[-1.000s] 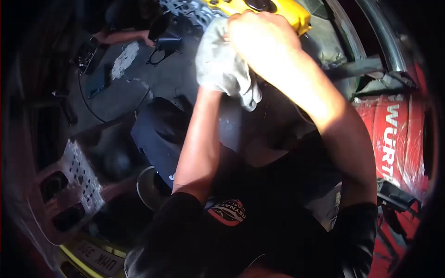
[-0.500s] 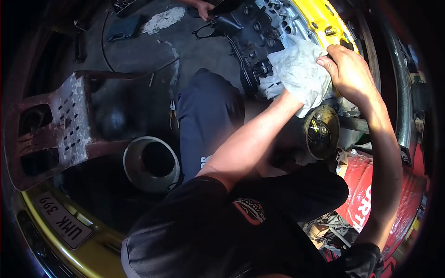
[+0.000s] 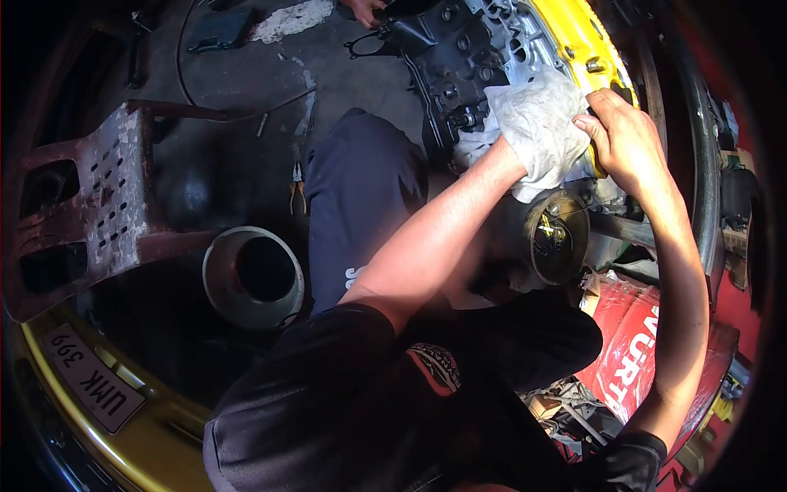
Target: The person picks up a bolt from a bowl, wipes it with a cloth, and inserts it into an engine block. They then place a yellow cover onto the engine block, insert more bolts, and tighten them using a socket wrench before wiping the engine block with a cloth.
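A white rag point(image 3: 545, 115) covers my left hand point(image 3: 529, 156), whose fingers are hidden beneath it. I hold the rag against the engine, beside the silver metal face point(image 3: 520, 41) and the dark cover point(image 3: 463, 74). My right hand point(image 3: 627, 139) is at the edge of a yellow-painted engine part point(image 3: 586, 49). Its fingers curl over that edge, and its thumb points towards the rag. Under my hands is a round container point(image 3: 566, 238) with small yellowish bits inside.
Pliers point(image 3: 297, 190) lie on the floor by my knee. Left are a bucket point(image 3: 215, 271), a worn plastic chair point(image 3: 123, 205) and a car bumper with a plate point(image 3: 94, 377). A red wrapped package point(image 3: 619, 344) is at right. Another person's hand point(image 3: 365, 11) shows at the top.
The view has shifted slightly, so the floor objects sit higher and further left. My left hand and the rag have moved a little to the right. My right hand stays on the yellow edge.
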`<action>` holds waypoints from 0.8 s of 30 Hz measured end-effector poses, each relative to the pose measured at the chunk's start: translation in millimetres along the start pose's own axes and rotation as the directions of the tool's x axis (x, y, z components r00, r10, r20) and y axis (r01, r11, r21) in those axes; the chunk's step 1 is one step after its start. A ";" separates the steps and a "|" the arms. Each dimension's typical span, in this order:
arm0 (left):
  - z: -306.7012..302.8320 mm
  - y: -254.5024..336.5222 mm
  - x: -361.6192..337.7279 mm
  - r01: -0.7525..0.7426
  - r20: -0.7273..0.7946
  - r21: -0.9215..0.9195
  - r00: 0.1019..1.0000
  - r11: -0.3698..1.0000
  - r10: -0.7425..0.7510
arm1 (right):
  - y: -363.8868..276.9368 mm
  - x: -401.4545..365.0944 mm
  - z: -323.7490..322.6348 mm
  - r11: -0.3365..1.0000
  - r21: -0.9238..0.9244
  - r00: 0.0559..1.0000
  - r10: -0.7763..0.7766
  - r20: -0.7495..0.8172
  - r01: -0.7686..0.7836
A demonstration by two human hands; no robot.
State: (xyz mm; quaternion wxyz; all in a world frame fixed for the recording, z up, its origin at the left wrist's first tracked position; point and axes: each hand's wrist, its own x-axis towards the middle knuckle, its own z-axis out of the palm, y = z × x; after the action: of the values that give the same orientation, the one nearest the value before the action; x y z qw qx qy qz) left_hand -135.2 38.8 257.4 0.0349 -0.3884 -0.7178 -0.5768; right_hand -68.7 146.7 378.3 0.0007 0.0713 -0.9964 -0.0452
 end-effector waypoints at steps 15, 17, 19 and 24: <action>4.3 3.0 2.2 -0.127 -0.022 0.040 0.992 0.991 0.128 | 4.6 1.8 -5.7 0.986 -0.022 0.986 -0.163 0.016 0.163; 12.4 -9.0 6.5 -0.196 -0.050 0.053 0.979 0.979 0.198 | 1.9 2.9 -9.3 0.987 -0.003 0.986 -0.161 0.039 0.161; 18.1 -11.7 4.6 -0.220 -0.090 0.081 0.970 0.972 0.227 | 2.3 3.1 -10.1 0.987 0.011 0.985 -0.162 0.056 0.162; 44.0 -14.1 -24.1 0.014 -0.094 -0.713 0.989 0.701 -0.115 | -2.9 1.3 -13.5 0.976 0.025 0.975 -0.216 0.047 0.215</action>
State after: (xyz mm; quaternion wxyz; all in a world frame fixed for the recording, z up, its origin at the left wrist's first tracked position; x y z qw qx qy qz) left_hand -109.3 63.4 219.5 -0.0906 -0.3077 -0.4498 -0.8335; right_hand -69.4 142.5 391.5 -0.0297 0.1779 -0.9829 -0.0367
